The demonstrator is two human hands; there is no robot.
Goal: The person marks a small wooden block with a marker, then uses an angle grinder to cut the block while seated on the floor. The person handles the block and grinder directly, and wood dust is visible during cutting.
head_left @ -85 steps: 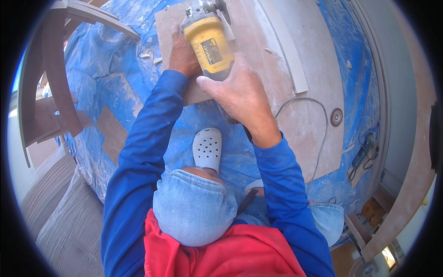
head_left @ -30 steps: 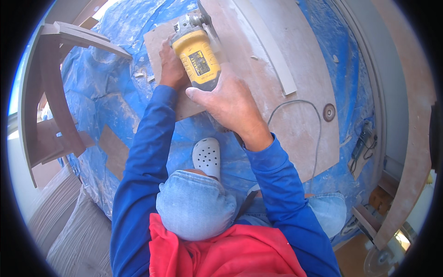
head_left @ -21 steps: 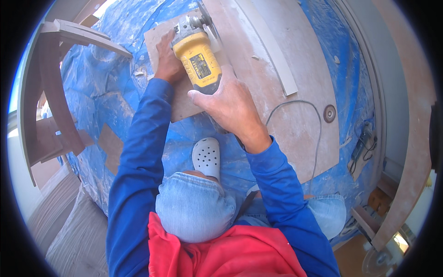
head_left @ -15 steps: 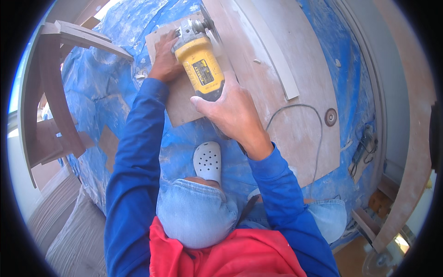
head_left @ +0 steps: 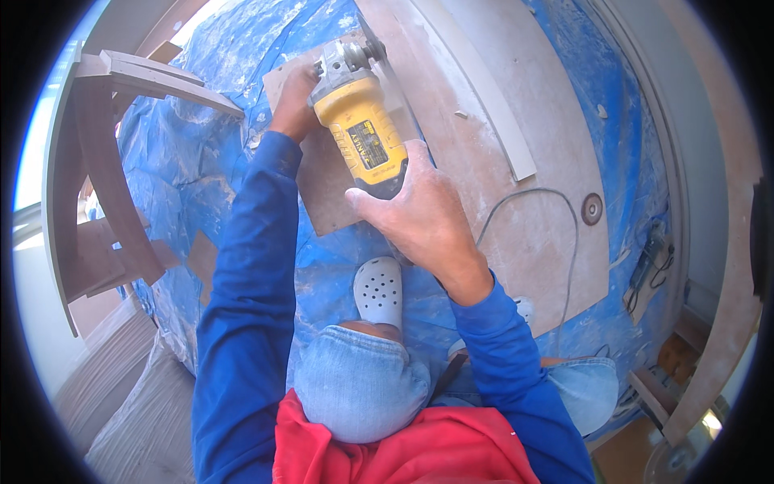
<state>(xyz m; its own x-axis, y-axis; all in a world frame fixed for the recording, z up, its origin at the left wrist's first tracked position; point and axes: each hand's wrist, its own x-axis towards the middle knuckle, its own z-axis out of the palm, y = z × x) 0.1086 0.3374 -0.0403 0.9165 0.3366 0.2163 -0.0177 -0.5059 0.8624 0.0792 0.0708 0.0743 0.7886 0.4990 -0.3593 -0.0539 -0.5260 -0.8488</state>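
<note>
Grinder [head_left: 363, 133] sits in my right hand's [head_left: 427, 218] curled grip; left of it, my left hand's [head_left: 297, 103] closure is hidden; the dusty board [head_left: 476, 161] right of it suggests work underway, remainder unclear

Angle grinder [head_left: 360, 137] of smooth yellow plastic with a dull grey metal gear head [head_left: 339, 64] — dusty, matt wooden board [head_left: 548, 250]; wrinkled, glossy blue plastic sheet [head_left: 181, 153]; faded denim trousers [head_left: 359, 383].

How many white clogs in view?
2. One white clog is on the blue sheet, beyond the left knee; the other clog is mostly hidden by the right sleeve.
</note>
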